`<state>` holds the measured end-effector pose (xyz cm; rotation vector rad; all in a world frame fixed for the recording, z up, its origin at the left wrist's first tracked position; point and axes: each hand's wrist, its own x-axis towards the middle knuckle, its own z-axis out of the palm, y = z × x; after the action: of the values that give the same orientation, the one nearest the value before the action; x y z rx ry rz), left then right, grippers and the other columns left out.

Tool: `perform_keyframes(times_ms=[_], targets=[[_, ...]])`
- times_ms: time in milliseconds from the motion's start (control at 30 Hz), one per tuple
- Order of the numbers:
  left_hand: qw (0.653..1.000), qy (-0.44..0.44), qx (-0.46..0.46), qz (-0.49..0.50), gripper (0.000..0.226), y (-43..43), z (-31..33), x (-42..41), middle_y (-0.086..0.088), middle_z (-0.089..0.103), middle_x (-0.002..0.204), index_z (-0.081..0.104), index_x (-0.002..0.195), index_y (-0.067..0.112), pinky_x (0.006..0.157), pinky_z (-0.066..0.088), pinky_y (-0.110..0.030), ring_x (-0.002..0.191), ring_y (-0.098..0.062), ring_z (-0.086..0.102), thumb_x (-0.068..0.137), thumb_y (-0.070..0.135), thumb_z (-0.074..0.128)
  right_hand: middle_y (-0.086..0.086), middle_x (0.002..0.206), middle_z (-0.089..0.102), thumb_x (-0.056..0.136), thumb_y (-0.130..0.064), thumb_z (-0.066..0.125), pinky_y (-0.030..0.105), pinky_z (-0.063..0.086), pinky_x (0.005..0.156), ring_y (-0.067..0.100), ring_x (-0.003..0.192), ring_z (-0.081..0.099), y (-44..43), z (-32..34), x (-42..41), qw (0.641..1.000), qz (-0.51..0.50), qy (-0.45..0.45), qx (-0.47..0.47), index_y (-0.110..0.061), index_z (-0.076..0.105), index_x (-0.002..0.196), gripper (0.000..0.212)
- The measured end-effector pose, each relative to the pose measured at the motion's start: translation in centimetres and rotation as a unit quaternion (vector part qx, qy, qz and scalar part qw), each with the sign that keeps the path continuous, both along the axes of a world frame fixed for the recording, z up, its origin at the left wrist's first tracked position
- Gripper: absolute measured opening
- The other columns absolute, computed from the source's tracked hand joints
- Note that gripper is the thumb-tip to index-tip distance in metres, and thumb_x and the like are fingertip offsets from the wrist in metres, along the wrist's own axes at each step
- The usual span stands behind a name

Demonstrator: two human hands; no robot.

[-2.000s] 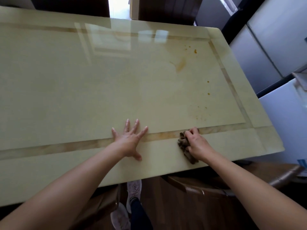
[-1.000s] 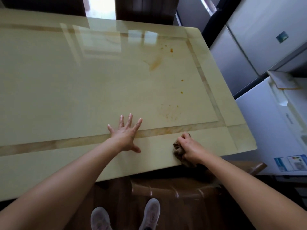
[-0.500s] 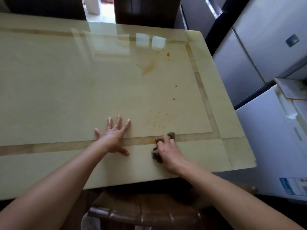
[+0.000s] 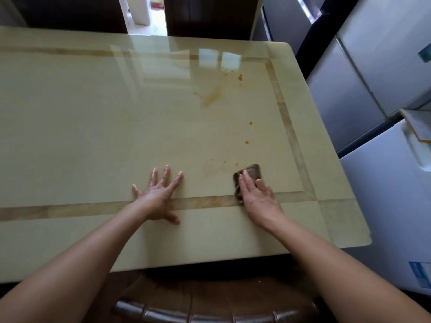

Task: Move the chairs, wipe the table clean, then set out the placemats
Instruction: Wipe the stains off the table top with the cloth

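Note:
A glossy cream table with a tan inlaid border fills the view. My right hand presses a brown cloth flat on the tabletop, just inside the near border strip. My left hand lies flat with fingers spread, to the left of the cloth. An orange smear and small orange spots mark the right half of the table, beyond the cloth. A dark wooden chair stands under the near edge, below my arms. No placemats are in view.
A grey fridge and a white appliance stand close to the table's right end. Dark furniture and a lit doorway sit beyond the far edge.
My right hand has carried the cloth from the near border strip forward into the inner panel, toward the faint stains, and now lies flatter on it. My left hand stays planted.

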<state>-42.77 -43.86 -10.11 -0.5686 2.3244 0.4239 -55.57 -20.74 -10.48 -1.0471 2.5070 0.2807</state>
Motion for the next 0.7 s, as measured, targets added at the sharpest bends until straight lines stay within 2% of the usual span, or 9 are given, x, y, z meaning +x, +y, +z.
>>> perform_keyframes(times_ms=[167,267,400,500,533,600,633,700], targets=[[1.0,0.001,-0.004,0.0,0.128,-0.1,-0.1,-0.1,0.005,-0.038,0.15,-0.021,0.143,0.043,0.105,0.006,-0.073,0.14,-0.028,-0.03,0.062,0.054,0.078,0.009,0.16,-0.011,0.091,0.004,0.026,0.036,0.033,0.1,0.031,0.127,0.028,1.4,0.3,-0.6,0.997,-0.059,0.038,0.011,-0.005,-0.005,0.151,0.068],[1.0,-0.001,-0.012,-0.002,0.129,-0.1,0.1,-0.2,0.004,-0.036,0.151,-0.021,0.144,0.043,0.106,0.008,-0.072,0.141,-0.028,-0.029,0.062,0.055,0.078,0.012,0.159,-0.009,0.093,0.002,0.03,0.036,0.034,0.101,0.032,0.123,0.029,-0.3,0.0,0.3,0.997,-0.079,0.024,-0.003,-0.003,-0.002,0.15,0.065],[1.0,-0.005,-0.02,-0.012,0.128,-0.1,0.1,-0.3,0.003,-0.034,0.152,-0.022,0.144,0.041,0.106,0.01,-0.071,0.143,-0.029,-0.026,0.063,0.057,0.076,0.015,0.159,-0.008,0.085,0.011,0.022,0.044,0.031,0.109,0.038,0.13,0.027,-4.0,0.2,3.8,0.999,0.002,-0.022,-0.037,-0.001,-0.001,0.15,0.07],[0.999,0.0,-0.031,-0.024,0.121,-1.1,0.7,-0.9,0.004,-0.02,0.158,-0.02,0.145,0.04,0.107,0.008,-0.07,0.146,-0.026,-0.014,0.07,0.056,0.072,0.01,0.16,-0.007,0.093,0.005,0.021,0.045,0.022,0.114,0.037,0.141,0.017,-7.4,0.2,6.6,0.992,0.072,-0.081,-0.063,-0.006,0.001,0.151,0.062],[0.999,0.004,-0.038,-0.024,0.118,-1.8,1.1,-1.3,0.004,-0.013,0.159,-0.019,0.146,0.039,0.107,0.008,-0.069,0.147,-0.024,-0.009,0.071,0.055,0.071,0.01,0.16,0.001,0.094,0.001,0.024,0.042,0.025,0.113,0.036,0.141,0.021,-8.3,-0.2,7.1,0.989,0.094,-0.081,-0.084,-0.007,0.009,0.151,0.06],[0.998,0.016,-0.056,-0.021,0.117,-3.8,1.9,-2.4,0.001,-0.005,0.16,-0.017,0.147,0.038,0.108,0.008,-0.067,0.148,-0.023,-0.005,0.072,0.054,0.071,0.009,0.153,0.033,0.084,-0.009,0.03,0.035,0.04,0.101,0.032,0.126,0.046,-9.8,-1.1,6.9,0.985,0.127,-0.042,-0.112,-0.009,0.042,0.143,0.06],[0.998,0.02,-0.062,-0.017,0.118,-4.7,2.2,-3.0,0.0,-0.006,0.16,-0.017,0.147,0.038,0.109,0.009,-0.066,0.148,-0.024,-0.006,0.071,0.054,0.072,0.006,0.146,0.045,0.079,-0.015,0.031,0.034,0.04,0.096,0.029,0.117,0.05,-10.2,-1.8,6.5,0.985,0.137,-0.027,-0.098,-0.013,0.053,0.135,0.06],[0.998,0.024,-0.058,-0.008,0.121,-6.3,2.4,-4.3,0.001,-0.015,0.159,-0.017,0.146,0.04,0.109,0.008,-0.067,0.147,-0.026,-0.013,0.069,0.054,0.074,0.002,0.144,0.049,0.079,-0.022,0.032,0.038,0.028,0.101,0.029,0.117,0.044,-10.8,-1.8,4.8,0.989,0.123,-0.031,-0.069,-0.016,0.056,0.133,0.059]])
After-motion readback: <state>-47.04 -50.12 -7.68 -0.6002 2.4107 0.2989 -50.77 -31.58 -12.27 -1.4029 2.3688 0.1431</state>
